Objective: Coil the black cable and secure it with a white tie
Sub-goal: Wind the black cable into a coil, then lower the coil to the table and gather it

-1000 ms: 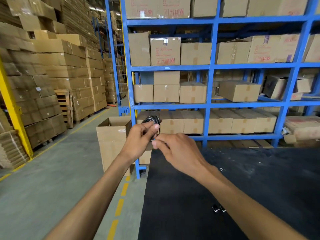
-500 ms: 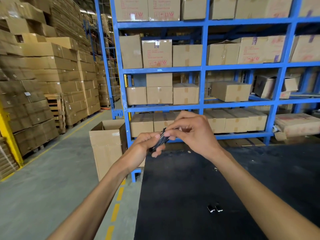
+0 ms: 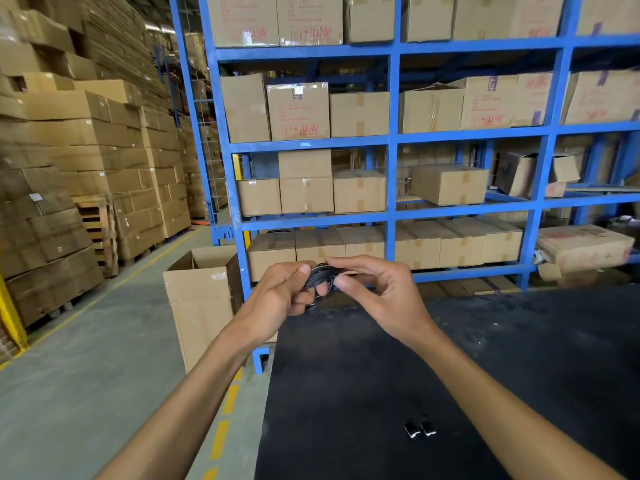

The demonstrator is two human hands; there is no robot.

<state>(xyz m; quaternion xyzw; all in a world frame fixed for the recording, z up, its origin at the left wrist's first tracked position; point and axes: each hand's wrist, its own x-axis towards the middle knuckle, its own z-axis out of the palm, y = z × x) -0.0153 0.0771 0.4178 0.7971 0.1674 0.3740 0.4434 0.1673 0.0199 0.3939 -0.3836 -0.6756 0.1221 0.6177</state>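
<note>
A small bundle of coiled black cable (image 3: 320,277) is held up in front of me, above the far left corner of the black table (image 3: 485,375). My left hand (image 3: 280,294) is closed around the bundle from the left and below. My right hand (image 3: 377,289) pinches the bundle's right end between thumb and forefinger. A thin pale strand shows across the coil near my right fingertips; I cannot tell if it is the white tie. Most of the bundle is hidden by my fingers.
Two small black connectors (image 3: 420,429) lie on the table near me. An open cardboard box (image 3: 201,299) stands on the floor left of the table. Blue shelving (image 3: 391,216) with cartons rises behind; stacked cartons (image 3: 69,168) line the aisle at left.
The bundle has turned from edge-on to lying across my left fingers. My right hand has moved from over the top of the cable to its right end, and both hands sit slightly lower.
</note>
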